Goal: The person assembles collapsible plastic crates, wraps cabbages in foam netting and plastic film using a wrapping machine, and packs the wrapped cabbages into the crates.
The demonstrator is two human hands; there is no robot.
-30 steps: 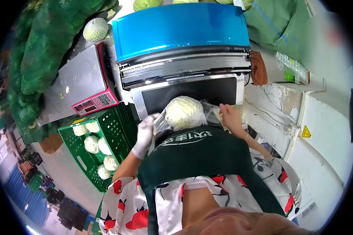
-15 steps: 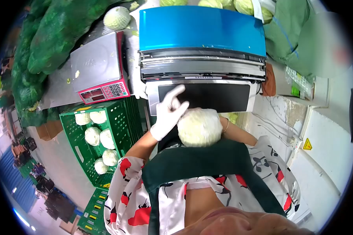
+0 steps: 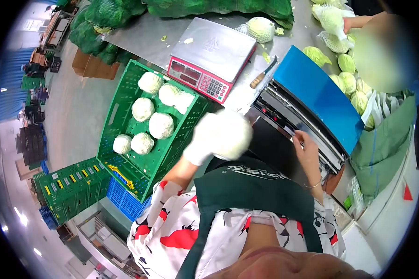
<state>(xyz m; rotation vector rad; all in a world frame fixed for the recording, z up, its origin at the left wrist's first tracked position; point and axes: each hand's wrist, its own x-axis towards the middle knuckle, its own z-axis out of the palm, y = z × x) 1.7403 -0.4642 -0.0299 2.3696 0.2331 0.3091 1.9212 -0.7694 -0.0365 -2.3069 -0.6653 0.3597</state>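
A pale round cabbage (image 3: 232,135), smeared by motion, sits in my white-gloved left hand (image 3: 201,143) in front of the apron. The left fingers are wrapped round its side, close to the green crate (image 3: 191,122). Several whitish cabbages (image 3: 161,125) lie in that crate. My bare right hand (image 3: 306,149) is at the front edge of the wrapping machine (image 3: 319,100) with the blue cover, its thumb and fingers pinched together. What they hold, if anything, is too small to make out. Below them a black plate (image 3: 270,144) is partly visible.
A red-framed scale (image 3: 214,51) stands beyond the crate, with a wooden-handled knife (image 3: 264,73) near it. A netted cabbage (image 3: 260,29) lies behind. Green mesh sacks (image 3: 219,7) line the back. At the right, another person's hand (image 3: 358,21) touches cabbages.
My view has swung left. The left hand, formerly open beside the cabbage, now carries it toward the crate. My right hand has come from behind the cabbage to the machine's edge.
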